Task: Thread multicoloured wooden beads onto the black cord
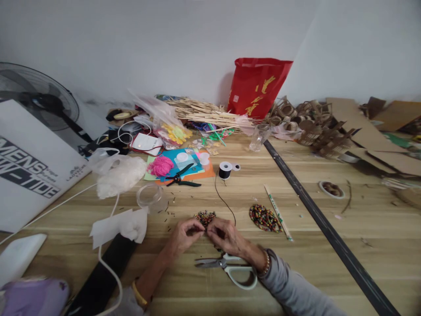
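My left hand (184, 237) and my right hand (226, 235) meet fingertip to fingertip over the table, both in a pinch. A thin black cord (224, 201) runs from a white spool (225, 170) down behind my right hand, whose fingers close on it. Something small and dark shows between the fingertips; what my left hand pinches is too small to make out. Just beyond the fingers lies a bunch of multicoloured beads (204, 216). Scissors (235, 268) with pale handles lie under my right wrist. Coiled bead strands (264, 218) rest to the right.
Black-handled pliers (183, 176) and pink yarn (160, 166) sit on coloured sheets. A clear jar (150, 197) and tissue (120, 226) stand left. A paper-wrapped stick (278, 213), black strip (312, 215) and small dish (331, 189) are right. A red bag (258, 85) stands behind.
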A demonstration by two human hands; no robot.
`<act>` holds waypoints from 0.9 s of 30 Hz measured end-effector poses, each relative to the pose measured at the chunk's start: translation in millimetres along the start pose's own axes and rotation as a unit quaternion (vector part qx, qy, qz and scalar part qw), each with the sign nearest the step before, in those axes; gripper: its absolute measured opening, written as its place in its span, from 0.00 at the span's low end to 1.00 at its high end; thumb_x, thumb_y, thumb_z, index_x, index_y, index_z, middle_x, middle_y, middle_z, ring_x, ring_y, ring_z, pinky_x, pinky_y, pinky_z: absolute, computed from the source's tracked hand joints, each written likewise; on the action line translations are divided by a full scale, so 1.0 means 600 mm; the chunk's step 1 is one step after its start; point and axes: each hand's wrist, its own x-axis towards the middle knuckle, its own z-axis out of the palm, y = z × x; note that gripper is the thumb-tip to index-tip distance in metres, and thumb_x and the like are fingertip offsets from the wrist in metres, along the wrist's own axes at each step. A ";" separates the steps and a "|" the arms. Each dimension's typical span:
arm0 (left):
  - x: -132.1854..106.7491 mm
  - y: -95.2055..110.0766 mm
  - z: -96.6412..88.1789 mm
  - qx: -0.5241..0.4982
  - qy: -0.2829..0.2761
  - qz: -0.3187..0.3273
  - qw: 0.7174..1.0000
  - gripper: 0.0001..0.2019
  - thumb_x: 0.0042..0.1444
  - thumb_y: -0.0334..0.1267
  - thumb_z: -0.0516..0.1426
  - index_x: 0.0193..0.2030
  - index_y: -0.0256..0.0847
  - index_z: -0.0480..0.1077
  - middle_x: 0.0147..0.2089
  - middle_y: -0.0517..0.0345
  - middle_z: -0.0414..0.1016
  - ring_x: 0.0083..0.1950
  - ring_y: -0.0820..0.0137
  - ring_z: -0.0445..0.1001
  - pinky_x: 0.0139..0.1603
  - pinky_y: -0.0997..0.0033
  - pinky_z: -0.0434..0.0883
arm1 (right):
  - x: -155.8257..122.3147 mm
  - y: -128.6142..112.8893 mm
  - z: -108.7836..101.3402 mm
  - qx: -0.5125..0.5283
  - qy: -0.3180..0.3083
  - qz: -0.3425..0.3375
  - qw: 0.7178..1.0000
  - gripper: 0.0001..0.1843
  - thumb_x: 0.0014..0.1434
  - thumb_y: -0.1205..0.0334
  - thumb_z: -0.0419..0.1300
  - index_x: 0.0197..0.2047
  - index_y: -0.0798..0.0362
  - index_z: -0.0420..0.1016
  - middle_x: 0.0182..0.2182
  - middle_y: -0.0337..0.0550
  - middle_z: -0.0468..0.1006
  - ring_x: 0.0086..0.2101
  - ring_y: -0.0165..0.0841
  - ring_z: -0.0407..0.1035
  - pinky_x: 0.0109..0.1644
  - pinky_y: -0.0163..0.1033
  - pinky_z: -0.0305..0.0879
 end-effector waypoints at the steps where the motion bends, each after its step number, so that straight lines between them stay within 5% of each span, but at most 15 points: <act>1: 0.000 0.000 0.000 -0.001 0.000 0.001 1.000 0.03 0.44 0.30 0.59 0.27 0.36 0.74 0.28 0.55 0.76 0.32 0.68 0.74 0.35 0.74 0.69 | 0.000 0.000 0.000 0.001 0.000 -0.001 1.000 0.08 0.59 0.66 0.54 0.28 0.55 0.69 0.23 0.38 0.68 0.24 0.28 0.61 0.28 0.31 0.56; 27: 0.001 -0.009 -0.001 0.004 0.002 0.022 1.000 0.02 0.45 0.30 0.60 0.27 0.36 0.75 0.29 0.54 0.77 0.33 0.68 0.74 0.37 0.72 0.70 | 0.000 -0.002 -0.001 0.005 0.005 -0.001 1.000 0.08 0.58 0.67 0.54 0.27 0.55 0.68 0.22 0.37 0.65 0.23 0.27 0.58 0.27 0.31 0.54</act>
